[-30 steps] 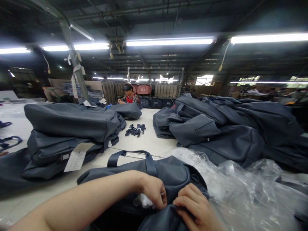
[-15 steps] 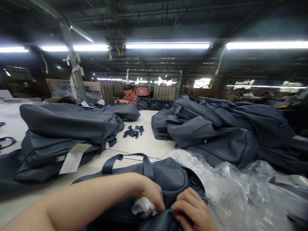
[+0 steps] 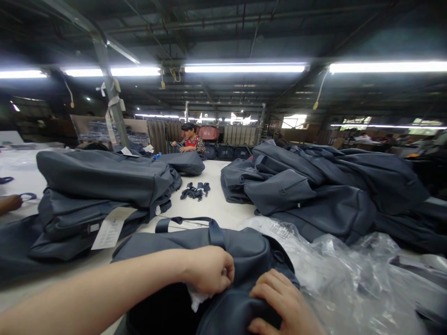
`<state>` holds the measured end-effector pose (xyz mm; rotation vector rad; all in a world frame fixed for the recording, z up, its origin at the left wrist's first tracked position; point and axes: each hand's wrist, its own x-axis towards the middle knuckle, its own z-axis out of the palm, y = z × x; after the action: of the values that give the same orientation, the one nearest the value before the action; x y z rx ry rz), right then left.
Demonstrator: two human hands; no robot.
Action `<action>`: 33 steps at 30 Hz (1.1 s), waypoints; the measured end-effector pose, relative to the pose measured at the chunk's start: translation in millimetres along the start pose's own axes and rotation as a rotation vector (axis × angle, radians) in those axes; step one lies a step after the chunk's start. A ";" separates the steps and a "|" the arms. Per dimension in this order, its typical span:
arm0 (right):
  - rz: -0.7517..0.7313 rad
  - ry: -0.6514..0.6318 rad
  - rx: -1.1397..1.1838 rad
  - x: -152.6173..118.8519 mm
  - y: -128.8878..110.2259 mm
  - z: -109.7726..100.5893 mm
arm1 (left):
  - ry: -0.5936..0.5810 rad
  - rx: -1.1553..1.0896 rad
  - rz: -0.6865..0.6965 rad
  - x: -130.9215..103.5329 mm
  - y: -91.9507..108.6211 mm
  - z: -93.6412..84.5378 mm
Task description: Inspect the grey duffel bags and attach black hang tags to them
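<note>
A dark blue bag [image 3: 244,249] lies in front of me with its strap handle up and its dark opening facing me. My left hand [image 3: 211,271] is closed above the opening. Crumpled white plastic [image 3: 198,298] sticks out beneath its palm, and a small shiny bit shows between the fingers, too small to name. At the bag's right side, my right hand [image 3: 279,300] curls its fingers over the bag's front panel and grips it; its thumb lies lower on the fabric.
Stacked dark blue bags [image 3: 101,179] with a paper tag [image 3: 113,228] stand at left, a larger bag pile [image 3: 314,186] at right. Clear plastic wrap [image 3: 352,274] lies near my right. Short straps [image 3: 195,190] rest mid-table. Another person's hand [image 3: 10,203] enters at left; a co-worker [image 3: 190,142] stands beyond.
My left hand has lifted slightly off the bag and closed, the white plastic still under it. More of the dark opening shows. Another person's hand has appeared at left.
</note>
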<state>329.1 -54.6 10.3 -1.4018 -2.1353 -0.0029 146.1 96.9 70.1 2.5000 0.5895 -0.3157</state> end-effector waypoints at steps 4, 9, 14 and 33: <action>-0.053 0.131 -0.038 0.2 -0.1 1.5 | 0.226 0.090 -0.033 -38.0 14.8 -15.5; -0.086 0.259 -0.064 -0.4 1.2 1.3 | 0.316 0.066 -0.170 -90.5 18.1 -24.1; -0.097 0.344 -0.037 1.9 3.1 -2.8 | 0.281 -0.190 -0.398 -137.4 -15.7 -23.9; -0.109 0.349 -0.066 9.7 13.3 -3.4 | 0.904 -0.830 -0.633 -184.9 -196.3 155.3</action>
<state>339.1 -41.6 13.6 -1.2162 -1.9284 -0.3384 -123.8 94.7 -84.9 1.4809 1.4878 0.7474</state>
